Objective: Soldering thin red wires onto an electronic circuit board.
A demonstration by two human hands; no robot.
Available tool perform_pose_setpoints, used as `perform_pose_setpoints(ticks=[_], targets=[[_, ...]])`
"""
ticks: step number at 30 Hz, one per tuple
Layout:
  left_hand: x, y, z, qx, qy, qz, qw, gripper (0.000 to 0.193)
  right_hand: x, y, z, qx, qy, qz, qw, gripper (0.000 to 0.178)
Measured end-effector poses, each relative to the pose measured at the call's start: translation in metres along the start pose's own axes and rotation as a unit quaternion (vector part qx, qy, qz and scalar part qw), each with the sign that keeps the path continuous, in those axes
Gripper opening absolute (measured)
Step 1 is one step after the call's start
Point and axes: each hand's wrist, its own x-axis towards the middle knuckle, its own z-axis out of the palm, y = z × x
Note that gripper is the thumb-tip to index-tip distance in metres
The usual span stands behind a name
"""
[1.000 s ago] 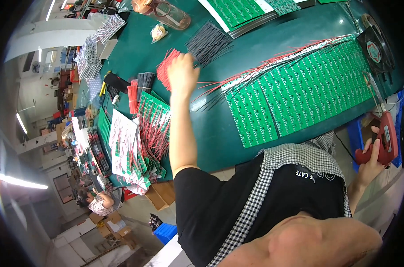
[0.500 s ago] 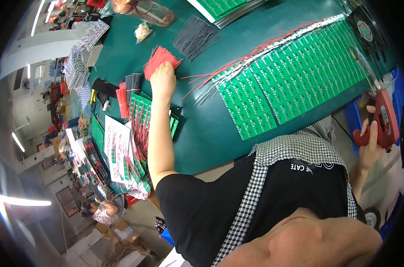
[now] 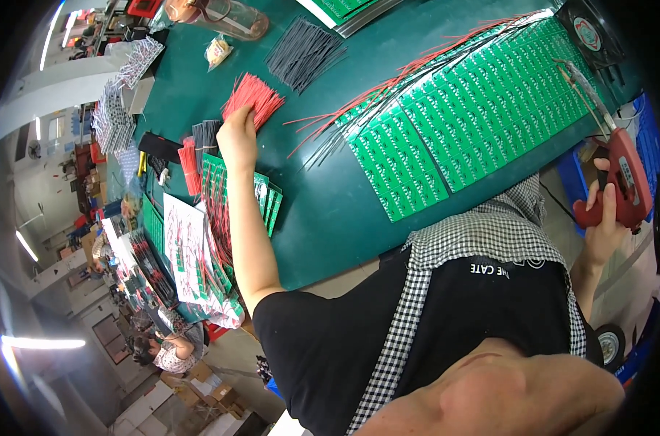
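Note:
My left hand (image 3: 238, 142) is at the near edge of a loose pile of red wires (image 3: 256, 96), its fingertips pinched together on the wire ends; how many they hold is hidden. At the right side my right hand (image 3: 604, 225) grips a red soldering gun (image 3: 626, 178) by its handle, a finger near the trigger. The gun's tip points up over the right end of a panel of green circuit boards (image 3: 482, 109). Red and black wires run along that panel's far edge, their loose ends fanning out to the left.
Beyond the red pile lie black wires (image 3: 304, 54), a small plastic bag (image 3: 218, 52) and a clear bottle (image 3: 232, 18). Wired green boards (image 3: 268, 203) are stacked left of my forearm, near bundled red wires (image 3: 189, 168). A black fan (image 3: 590, 35) stands at the far right.
My left hand has slid slightly towards me and left on the red wires, with the fingers more pinched. The view has shifted a little. My right hand keeps hold of the soldering gun.

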Motion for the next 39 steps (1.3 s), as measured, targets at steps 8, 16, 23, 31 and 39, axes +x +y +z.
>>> perform_pose_setpoints(ticks=[8,16,23,31,39], targets=[[-0.004,0.002,0.004,0.032,-0.057,-0.004,0.998,0.013,0.002,0.006,-0.006,-0.002,-0.017,-0.021,1.000,0.033],[0.010,0.073,0.002,-0.010,-0.028,0.059,0.998,0.017,0.009,0.007,-0.005,0.073,-0.039,0.018,0.996,0.035],[-0.006,0.158,0.025,-0.044,-0.075,0.192,0.977,0.014,0.041,0.066,0.026,0.511,-0.158,0.231,0.813,0.050],[-0.002,0.168,0.045,0.124,-0.132,0.237,0.954,0.004,0.051,0.094,0.047,0.523,-0.147,0.293,0.787,0.051],[0.024,0.132,0.040,-0.035,-0.157,0.268,0.950,0.002,0.052,0.094,0.047,0.528,-0.157,0.290,0.782,0.051]])
